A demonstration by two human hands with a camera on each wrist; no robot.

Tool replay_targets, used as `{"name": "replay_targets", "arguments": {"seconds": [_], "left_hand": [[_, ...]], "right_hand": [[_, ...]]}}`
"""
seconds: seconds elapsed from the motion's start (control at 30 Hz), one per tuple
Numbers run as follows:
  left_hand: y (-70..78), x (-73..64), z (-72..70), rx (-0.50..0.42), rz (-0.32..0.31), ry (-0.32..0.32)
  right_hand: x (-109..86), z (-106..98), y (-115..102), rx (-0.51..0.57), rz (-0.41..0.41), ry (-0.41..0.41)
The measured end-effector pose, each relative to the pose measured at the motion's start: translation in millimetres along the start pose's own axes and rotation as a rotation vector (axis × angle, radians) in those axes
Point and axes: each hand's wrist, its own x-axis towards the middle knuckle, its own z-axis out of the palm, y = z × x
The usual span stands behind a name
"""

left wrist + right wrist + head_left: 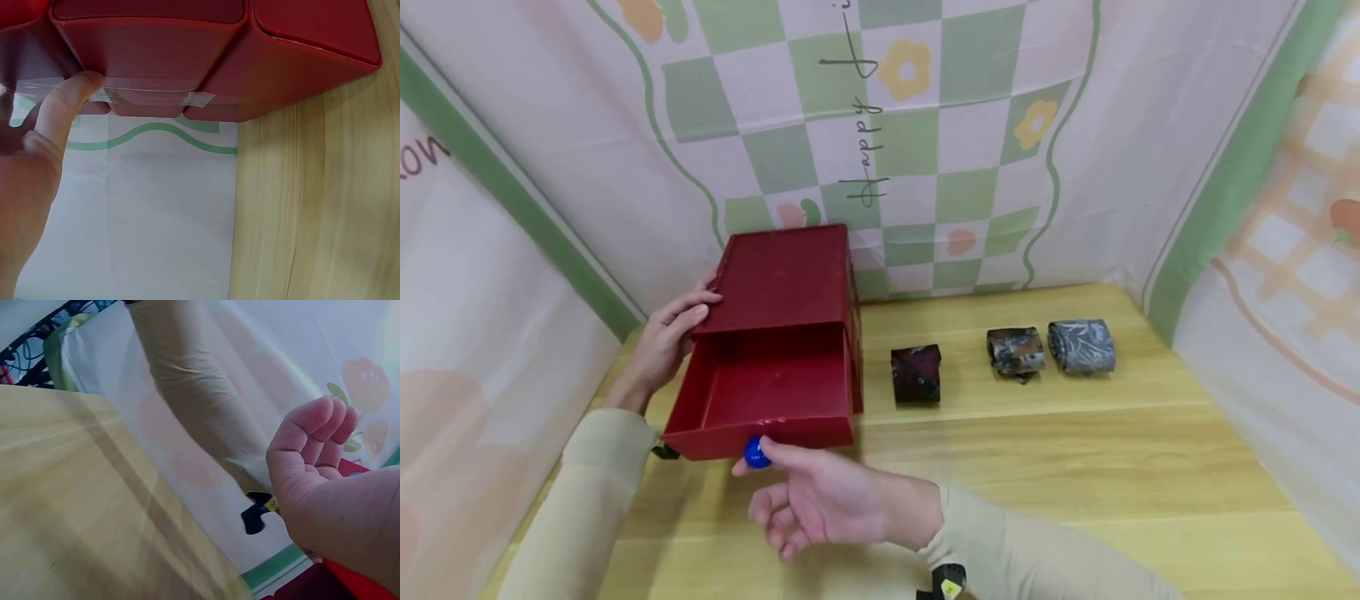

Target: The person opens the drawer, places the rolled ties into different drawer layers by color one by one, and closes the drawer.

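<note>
A red drawer box (786, 279) stands on the table with its top drawer (760, 429) pulled out, the inside of the drawer facing up. My right hand (835, 500) pinches the blue round knob (757, 452) on the drawer front between thumb and forefinger, its other fingers loosely bent below. My left hand (662, 342) rests against the box's left side near the top edge. In the left wrist view, the left thumb (65, 100) lies straight along the red side, where clear tape (150, 84) crosses the stacked sections. The right wrist view shows the right hand (319, 462) with curled fingers.
Right of the box, three rolled neckties lie on the wooden table (1037, 467): a dark red and black roll (916, 374), a brown-grey roll (1016, 351) and a grey leaf-patterned roll (1081, 346). Printed cloth (985, 200) hangs behind and at both sides.
</note>
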Motion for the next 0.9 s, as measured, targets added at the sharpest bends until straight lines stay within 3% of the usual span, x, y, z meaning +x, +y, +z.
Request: {"name": "replay_targets", "arguments": {"seconds": [0.3, 0.6, 0.9], "left_hand": [[-0.4, -0.3, -0.2, -0.009, 0.004, 0.006], [-1.3, 0.4, 0.0, -0.026, 0.018, 0.002], [-2.0, -0.2, 0.9, 0.02, 0.024, 0.026]], "right_hand": [[-1.2, 3.4, 9.2, -0.033, -0.019, -0.01], [0.8, 4.9, 10.4, -0.069, 0.022, -0.036], [0.0, -1.8, 9.0, -0.109, 0.042, -0.062]]}}
